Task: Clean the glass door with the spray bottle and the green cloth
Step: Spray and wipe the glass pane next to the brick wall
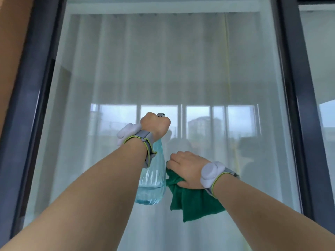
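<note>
The glass door [166, 69] fills the view, a tall pane in a dark frame with white curtains behind it. My left hand [155, 125] is raised in front of the pane and grips the head of a clear bluish spray bottle [154, 182], whose ribbed body hangs below my wrist. Only the tip of the sprayer shows above my fingers. My right hand [184, 169], lower and to the right, holds a bunched green cloth [195, 201] close to the glass; most of the cloth hangs below my palm.
The dark door frame [297, 105] runs down the right side, with another pane [322, 87] beyond it. On the left stand a dark frame post [32, 87] and an orange-brown wall [10, 51]. Both wrists carry white sensor bands.
</note>
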Motion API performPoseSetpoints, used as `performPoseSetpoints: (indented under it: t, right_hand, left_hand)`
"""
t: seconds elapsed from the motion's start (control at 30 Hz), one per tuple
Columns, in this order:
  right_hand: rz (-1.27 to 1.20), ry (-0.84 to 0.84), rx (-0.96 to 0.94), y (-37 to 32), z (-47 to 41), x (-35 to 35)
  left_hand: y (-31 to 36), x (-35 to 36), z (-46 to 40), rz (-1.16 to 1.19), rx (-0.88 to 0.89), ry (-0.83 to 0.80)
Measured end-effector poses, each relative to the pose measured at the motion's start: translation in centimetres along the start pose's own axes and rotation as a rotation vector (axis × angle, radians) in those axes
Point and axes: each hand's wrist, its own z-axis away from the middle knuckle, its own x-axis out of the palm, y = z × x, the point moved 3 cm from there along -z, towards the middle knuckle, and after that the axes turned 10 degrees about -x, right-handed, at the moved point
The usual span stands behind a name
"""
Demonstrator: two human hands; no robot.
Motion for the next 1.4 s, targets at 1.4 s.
performPoseSetpoints:
  t: [1.4]
  right_hand:
    - [0.168,0.504,0.487,11.3,2.4,-4.4]
  left_hand:
    - [2.6,-4.0,0.2,-0.187,0.107,0.187]
